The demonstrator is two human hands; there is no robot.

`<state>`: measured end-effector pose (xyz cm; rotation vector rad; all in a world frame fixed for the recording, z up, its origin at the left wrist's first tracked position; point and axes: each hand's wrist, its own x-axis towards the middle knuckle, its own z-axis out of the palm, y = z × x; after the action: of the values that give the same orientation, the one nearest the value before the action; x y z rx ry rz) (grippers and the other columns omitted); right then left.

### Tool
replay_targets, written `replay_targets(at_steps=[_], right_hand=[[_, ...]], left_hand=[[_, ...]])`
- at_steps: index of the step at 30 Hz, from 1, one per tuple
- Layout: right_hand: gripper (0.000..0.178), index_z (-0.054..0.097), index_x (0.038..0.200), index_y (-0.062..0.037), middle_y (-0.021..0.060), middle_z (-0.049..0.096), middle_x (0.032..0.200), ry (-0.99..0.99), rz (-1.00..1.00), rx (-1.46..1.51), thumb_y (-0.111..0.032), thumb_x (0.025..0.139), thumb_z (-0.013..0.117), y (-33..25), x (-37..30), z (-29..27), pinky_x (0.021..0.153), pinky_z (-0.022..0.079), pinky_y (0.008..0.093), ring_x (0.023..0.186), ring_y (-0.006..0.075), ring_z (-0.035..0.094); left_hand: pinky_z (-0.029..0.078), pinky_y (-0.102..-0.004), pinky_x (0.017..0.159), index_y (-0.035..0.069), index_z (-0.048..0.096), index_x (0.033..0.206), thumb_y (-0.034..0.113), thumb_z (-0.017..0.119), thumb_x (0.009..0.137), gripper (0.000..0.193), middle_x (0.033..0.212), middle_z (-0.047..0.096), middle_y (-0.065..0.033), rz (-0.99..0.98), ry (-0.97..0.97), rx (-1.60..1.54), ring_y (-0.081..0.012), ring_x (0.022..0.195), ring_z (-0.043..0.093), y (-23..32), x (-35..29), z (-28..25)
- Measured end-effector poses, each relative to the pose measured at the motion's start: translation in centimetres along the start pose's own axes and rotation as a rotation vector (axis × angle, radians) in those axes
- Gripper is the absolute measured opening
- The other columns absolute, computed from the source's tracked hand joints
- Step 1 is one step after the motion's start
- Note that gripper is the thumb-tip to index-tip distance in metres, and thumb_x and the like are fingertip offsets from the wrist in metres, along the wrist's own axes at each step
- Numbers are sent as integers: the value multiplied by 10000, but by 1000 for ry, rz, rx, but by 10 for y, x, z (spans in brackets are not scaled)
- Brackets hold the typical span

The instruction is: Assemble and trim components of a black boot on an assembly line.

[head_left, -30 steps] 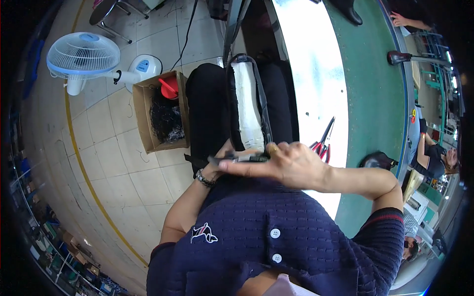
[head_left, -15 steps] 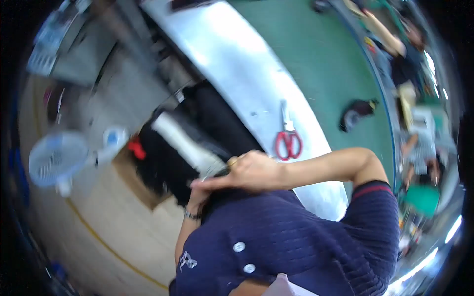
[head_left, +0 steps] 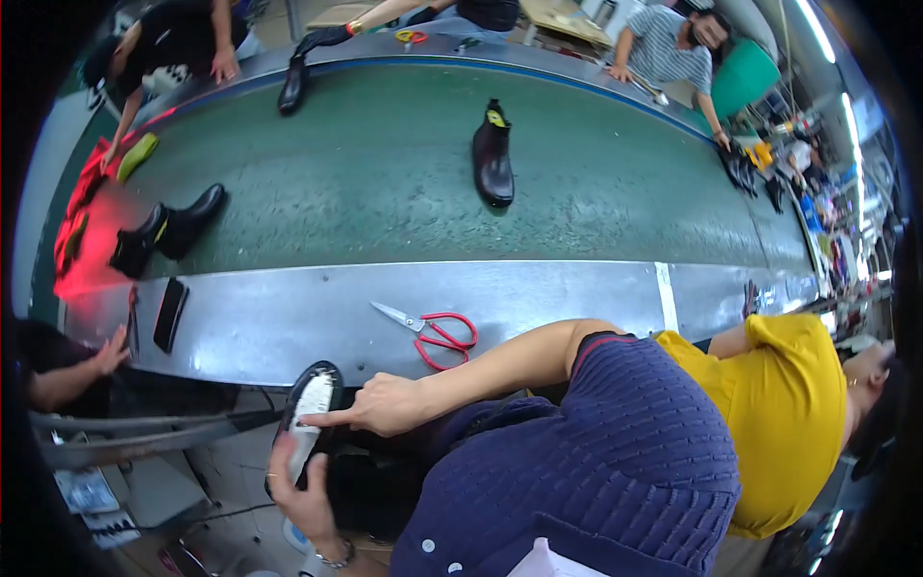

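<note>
Nearby, scissors lie on the bench; left hand holds shoe, right hand points.

Head view: one wide fisheye, the left of the pair worn on your head. Standpoint: above your navy shirt, on the near side of the green belt. Facing: down past your shirt and out across the belt, which runs crosswise through the upper half. Range: your shirt and your left hand and right hand close by, short of the belt; the metal surface along the belt's near edge a little farther; co-workers beyond the belt, small. Lens: belt's far edge bowed upward, corners dark. Orientation: upright, unmirrored.
</note>
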<state>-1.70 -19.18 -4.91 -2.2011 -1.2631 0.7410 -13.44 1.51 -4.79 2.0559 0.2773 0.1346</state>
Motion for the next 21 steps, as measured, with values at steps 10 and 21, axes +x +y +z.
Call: replay_targets(at_steps=[10, 21], right_hand=[[876, 106, 1537, -334, 172, 668, 808, 298, -49, 26, -156, 827, 588, 27, 53, 15, 668, 505, 422, 734, 339, 671], [840, 209, 1497, -343, 170, 663, 865, 387, -177, 167, -158, 784, 611, 34, 93, 35, 701, 493, 464, 809, 359, 664]], left_hand=[[497, -236, 811, -77, 459, 1362, 78, 589, 940, 468, 1120, 638, -128, -195, -164, -227, -123, 914, 611, -43, 95, -23], [478, -371, 878, -12, 646, 1138, 275, 583, 948, 350, 1088, 672, -204, 128, -99, 283, -278, 961, 635, -32, 84, -33]])
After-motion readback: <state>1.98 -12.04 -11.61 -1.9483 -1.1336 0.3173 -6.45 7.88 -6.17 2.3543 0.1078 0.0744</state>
